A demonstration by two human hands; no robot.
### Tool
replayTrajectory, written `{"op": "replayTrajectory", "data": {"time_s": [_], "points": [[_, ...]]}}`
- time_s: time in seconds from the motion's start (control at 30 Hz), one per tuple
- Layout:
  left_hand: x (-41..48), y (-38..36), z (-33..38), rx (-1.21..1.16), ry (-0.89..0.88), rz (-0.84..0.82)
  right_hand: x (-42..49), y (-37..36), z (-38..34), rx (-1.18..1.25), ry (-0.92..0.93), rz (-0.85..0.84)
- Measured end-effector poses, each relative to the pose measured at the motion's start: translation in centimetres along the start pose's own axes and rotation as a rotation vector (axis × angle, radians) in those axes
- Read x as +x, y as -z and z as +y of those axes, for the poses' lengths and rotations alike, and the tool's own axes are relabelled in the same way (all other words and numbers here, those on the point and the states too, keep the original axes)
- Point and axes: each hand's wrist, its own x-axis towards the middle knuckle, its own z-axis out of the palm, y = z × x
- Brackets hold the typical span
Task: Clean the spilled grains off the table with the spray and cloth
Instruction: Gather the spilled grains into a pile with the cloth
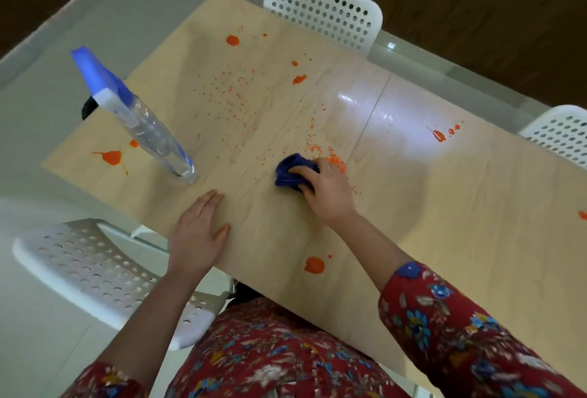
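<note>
Small orange grains [235,96] lie scattered over the middle of the light wooden table [428,200], with a denser pile [337,161] beside my right hand. My right hand [327,189] presses a crumpled dark blue cloth [290,172] onto the table, just left of that pile. My left hand [200,232] rests flat, fingers together, on the table's near edge and holds nothing. A clear spray bottle [149,130] with a blue and white head stands to the left, beyond my left hand.
Orange paint-like blotches [111,157] mark the tabletop in several places. White perforated chairs stand at the far side [324,7], the right [562,134] and near left [95,270]. The pale floor lies to the left.
</note>
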Motion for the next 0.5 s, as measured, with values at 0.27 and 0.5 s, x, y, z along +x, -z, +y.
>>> {"op": "replayTrajectory", "data": {"time_s": [0.27, 0.5], "points": [[1.4, 0.3, -0.1, -0.024, 0.042, 0.011, 1.4, -3.1, -5.1, -0.003, 0.233, -0.071], [5.7, -0.8, 2.5, -0.043, -0.094, 0.04, 6.7, -0.7, -2.8, 0.12, -0.053, 0.03]]}}
